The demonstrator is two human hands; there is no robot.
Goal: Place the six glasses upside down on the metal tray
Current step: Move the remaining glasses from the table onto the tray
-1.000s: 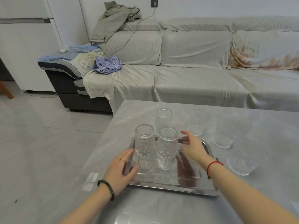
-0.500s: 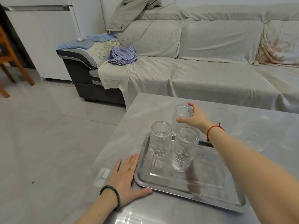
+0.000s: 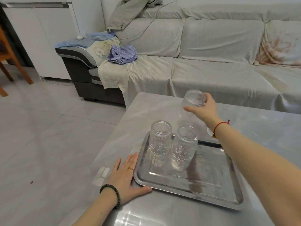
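Note:
The metal tray lies on the grey table. Two ribbed clear glasses stand upside down on its far left part, one at the left and one beside it to the right. My right hand grips the upper end of a third ribbed glass, which is tilted just beyond the tray's far edge. My left hand lies flat on the table with fingers spread, touching the tray's near left corner. Another clear glass shows faintly behind my right wrist.
The table's left edge drops to a tiled floor. White tape strips sit on the table by my left hand. A covered sofa runs close behind the table. A wooden chair stands far left.
My right hand reached past the tray, took hold of the glass behind it and raised and tilted it. My left hand slid to the tray's near left corner. The view swung left.

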